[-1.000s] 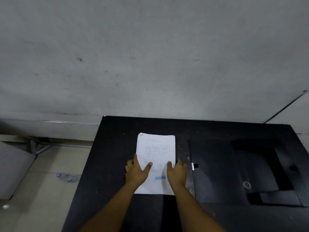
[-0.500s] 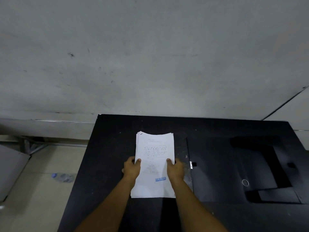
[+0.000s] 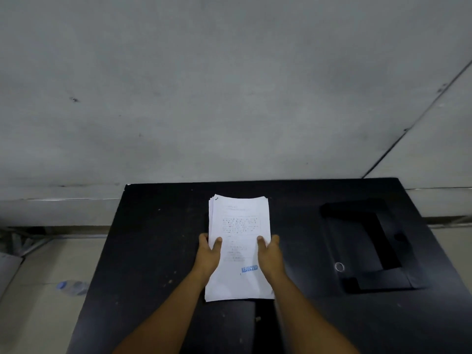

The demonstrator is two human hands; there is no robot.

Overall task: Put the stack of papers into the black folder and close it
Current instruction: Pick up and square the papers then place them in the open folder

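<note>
A white stack of papers (image 3: 238,226) with printed text and a blue "REJECTED" stamp is held over the middle of the black table (image 3: 158,251). My left hand (image 3: 208,254) grips its left edge, thumb on top. My right hand (image 3: 270,254) grips its right edge the same way. The black folder (image 3: 357,251) lies open on the table to the right of the papers, apart from them, with a small metal ring on its near left part. Its outline is hard to tell against the dark tabletop.
A grey wall stands right behind the table's far edge. On the floor to the left lie a plastic water bottle (image 3: 72,287) and some metal frame legs (image 3: 28,241). The table's left edge runs diagonally toward me.
My hands went from pressing flat on the papers to gripping both side edges, and the stack has come up off the table with its far end slightly fanned.
</note>
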